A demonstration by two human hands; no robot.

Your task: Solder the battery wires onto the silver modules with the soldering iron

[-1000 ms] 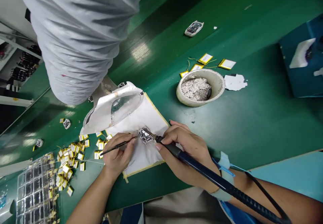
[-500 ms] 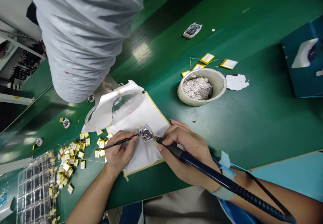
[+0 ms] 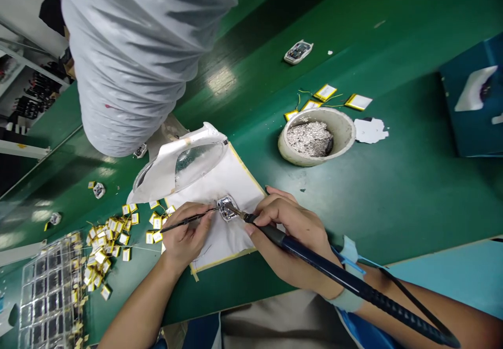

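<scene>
My left hand (image 3: 187, 233) is closed on black tweezers (image 3: 184, 223), whose tips reach the left side of a small electronic device (image 3: 227, 207) with an exposed circuit board. In my right hand (image 3: 293, 239) is a soldering iron (image 3: 314, 260), held like a pen. Its tip touches or hovers just over the same board; which of these I cannot tell. The device lies on a white sheet (image 3: 241, 181) edged with yellow tape. My right wrist wears a pale band with a blue strap.
A grey fume duct (image 3: 137, 66) hangs over a clear-windowed hood (image 3: 196, 157). Beyond the sheet stands a bowl of silvery shavings (image 3: 346, 134), with several batteries (image 3: 325, 93) behind it. More batteries (image 3: 104, 239) are heaped left, beside a clear compartment tray (image 3: 47, 291). A blue box (image 3: 471, 123) is at right.
The view has shifted slightly, and a white device case shows more at the top right. Both hands keep their tools at the device with hardly any visible movement.
</scene>
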